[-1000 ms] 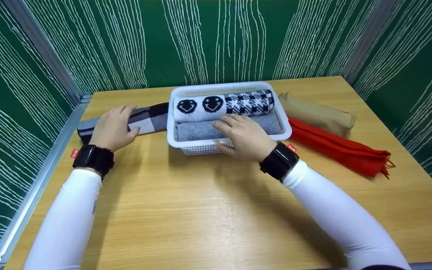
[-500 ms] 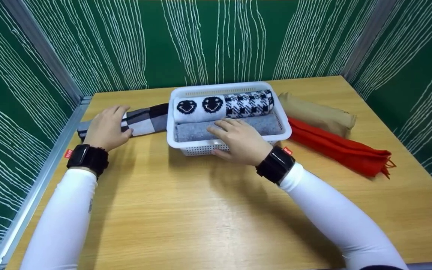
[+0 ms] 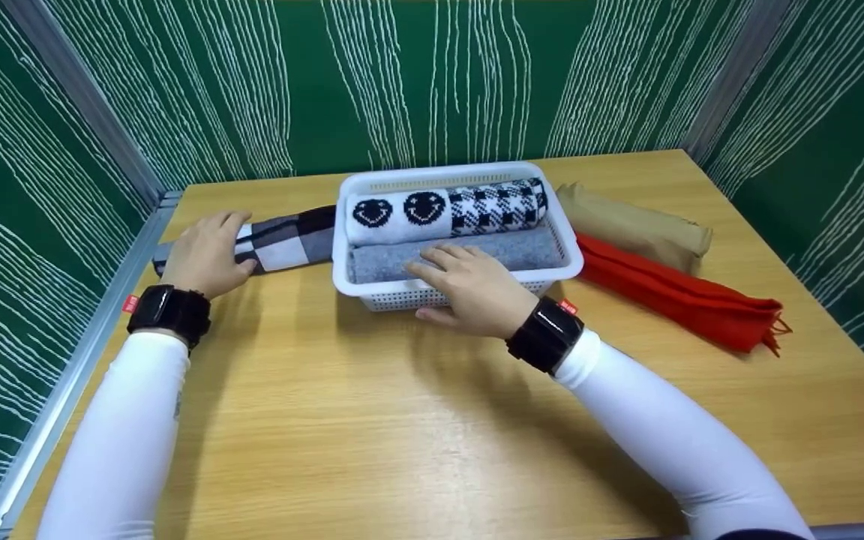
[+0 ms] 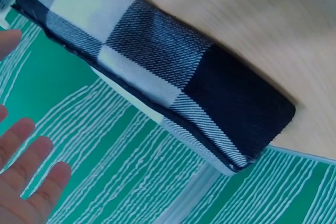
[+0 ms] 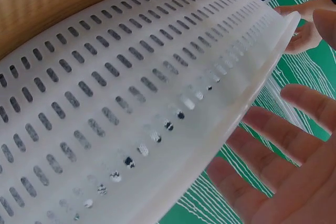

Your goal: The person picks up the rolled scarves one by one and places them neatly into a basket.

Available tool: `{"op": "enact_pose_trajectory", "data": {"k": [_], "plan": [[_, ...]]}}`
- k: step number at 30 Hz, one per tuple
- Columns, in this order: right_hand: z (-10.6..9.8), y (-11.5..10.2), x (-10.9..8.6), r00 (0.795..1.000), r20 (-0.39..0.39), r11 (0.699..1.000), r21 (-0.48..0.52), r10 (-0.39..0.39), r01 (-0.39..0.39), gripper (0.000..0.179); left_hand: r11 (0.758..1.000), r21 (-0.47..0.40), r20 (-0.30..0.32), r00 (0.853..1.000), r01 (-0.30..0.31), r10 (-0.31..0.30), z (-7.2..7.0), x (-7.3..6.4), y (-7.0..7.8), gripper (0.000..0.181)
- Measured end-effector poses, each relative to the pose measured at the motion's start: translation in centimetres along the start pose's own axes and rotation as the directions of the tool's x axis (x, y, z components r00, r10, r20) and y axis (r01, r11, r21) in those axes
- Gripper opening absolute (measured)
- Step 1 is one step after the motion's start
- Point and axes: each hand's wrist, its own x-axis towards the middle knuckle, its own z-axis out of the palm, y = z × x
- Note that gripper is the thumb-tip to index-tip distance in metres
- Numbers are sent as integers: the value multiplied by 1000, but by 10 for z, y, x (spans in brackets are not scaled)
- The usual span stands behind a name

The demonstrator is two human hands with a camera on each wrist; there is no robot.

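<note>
My left hand [image 3: 203, 255] hovers over the left part of a folded plaid scarf [image 3: 282, 251] in black, grey and white. In the left wrist view its fingers [image 4: 44, 184] are spread apart from the scarf. My right hand [image 3: 481, 292] hangs over the front rim of a white plastic basket [image 3: 383, 289], fingers loosely extended and holding nothing. The right wrist view shows that hand just outside the slotted basket wall. Inside the basket lie a rolled grey cloth [image 3: 387, 264] at the front and a black-and-white knitted roll [image 3: 400, 217] with heart-like faces and houndstooth behind it.
Right of the basket, a fringed red scarf [image 3: 679, 300] lies in front of a folded tan cloth [image 3: 634, 225] on the wooden table [image 3: 372, 420]. Green walls [image 3: 304, 90] with white lines and metal posts enclose the back and sides.
Both hands have drifted slightly left, the right one also a little towards me. More of the plaid scarf shows beside the left hand. Basket and cloths stay in place.
</note>
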Motion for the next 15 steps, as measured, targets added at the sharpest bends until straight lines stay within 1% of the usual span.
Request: {"op": "enact_pose_trajectory", "data": {"k": [10, 15], "plan": [[1, -9, 3, 999, 9, 999, -11, -38, 38, 71, 999, -8, 46, 998, 40, -40, 6, 5, -14, 74], [1, -13, 2, 998, -2, 998, -5, -57, 57, 73, 999, -2, 51, 997, 53, -53, 6, 7, -19, 74]]}}
